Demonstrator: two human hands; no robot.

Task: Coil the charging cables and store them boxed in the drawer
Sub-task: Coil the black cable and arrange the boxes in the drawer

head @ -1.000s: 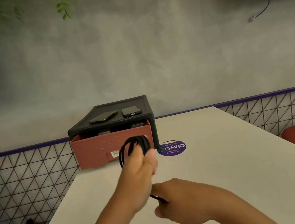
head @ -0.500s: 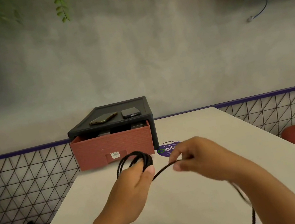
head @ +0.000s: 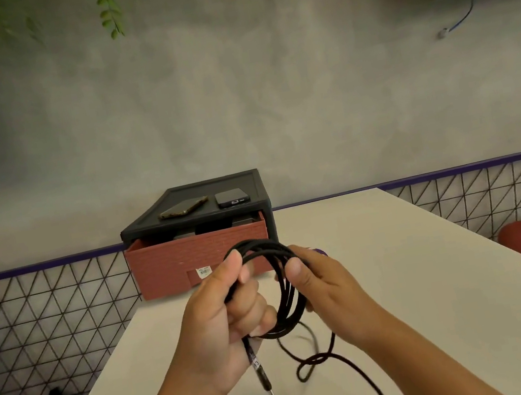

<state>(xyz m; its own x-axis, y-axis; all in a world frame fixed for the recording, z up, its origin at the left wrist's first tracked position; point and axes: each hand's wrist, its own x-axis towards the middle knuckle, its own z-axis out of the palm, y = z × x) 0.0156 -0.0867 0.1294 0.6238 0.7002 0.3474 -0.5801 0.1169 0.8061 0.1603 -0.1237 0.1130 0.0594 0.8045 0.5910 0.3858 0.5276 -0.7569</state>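
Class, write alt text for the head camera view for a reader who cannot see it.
A person's left hand and right hand hold a half-coiled black cable over a white table, its plug hanging below the left hand. Behind, a red drawer stands open in a black cabinet with two phones on top.

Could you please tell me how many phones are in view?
2, both atop the black drawer unit: a brownish phone on the left, a dark phone on the right. More could be hidden inside.
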